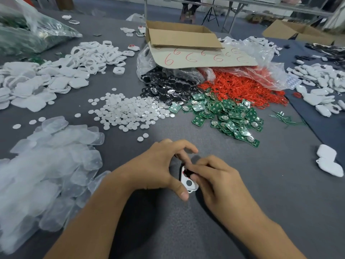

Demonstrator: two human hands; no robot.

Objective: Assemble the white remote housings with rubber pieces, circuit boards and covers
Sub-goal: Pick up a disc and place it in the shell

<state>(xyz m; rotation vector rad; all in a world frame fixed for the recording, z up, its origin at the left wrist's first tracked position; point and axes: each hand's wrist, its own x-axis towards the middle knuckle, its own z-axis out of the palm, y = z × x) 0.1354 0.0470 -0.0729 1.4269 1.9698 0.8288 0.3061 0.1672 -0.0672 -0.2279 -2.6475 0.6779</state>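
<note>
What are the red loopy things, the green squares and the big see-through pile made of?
The red loops look like matte rubber: thin, limp, tangled. The green squares are likely circuit boards: glossy green with shiny metal discs. The see-through pile seems frosted plastic or silicone; I can't tell which.

The only writing that can be read is drawn by hand in red marker on the pale flat cardboard flap (205,63) lying just in front of the open brown cardboard box (182,37). It is the digit 6, repeated in a loose row of differing sizes, about six times clearly. At the flap's right end, two rounder red scrawls cannot be read for certain.
</note>
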